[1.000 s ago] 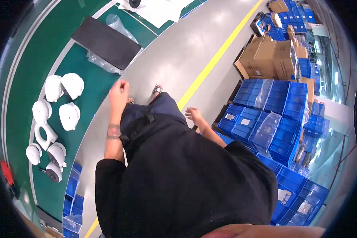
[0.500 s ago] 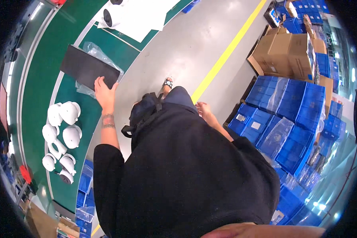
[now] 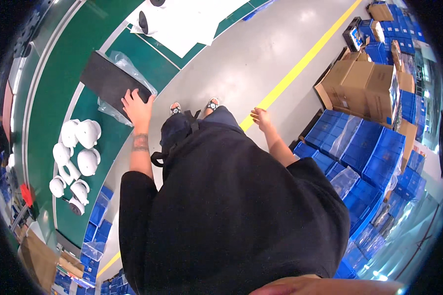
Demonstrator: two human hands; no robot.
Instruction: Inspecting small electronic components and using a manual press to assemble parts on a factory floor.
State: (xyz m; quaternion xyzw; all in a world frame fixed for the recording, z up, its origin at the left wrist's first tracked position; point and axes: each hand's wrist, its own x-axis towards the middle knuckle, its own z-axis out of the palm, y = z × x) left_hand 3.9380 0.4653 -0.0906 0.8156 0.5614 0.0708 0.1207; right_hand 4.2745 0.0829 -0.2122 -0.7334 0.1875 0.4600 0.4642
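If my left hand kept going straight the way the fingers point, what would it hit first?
The left hand already rests its fingers on the black flat panel lying on the green table. Going on, it would slide across that panel toward the clear plastic bag beside it, though depth is unclear.

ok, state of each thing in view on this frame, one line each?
left hand: flat on the black panel, fingers spread, no grip closed
right hand: free at the side, holding nothing
black panel: lying flat on the green table, on a clear plastic bag
white housings: loose cluster on the table, untouched
blue crates: stacked, some plastic-covered
cardboard boxes: closed, stacked
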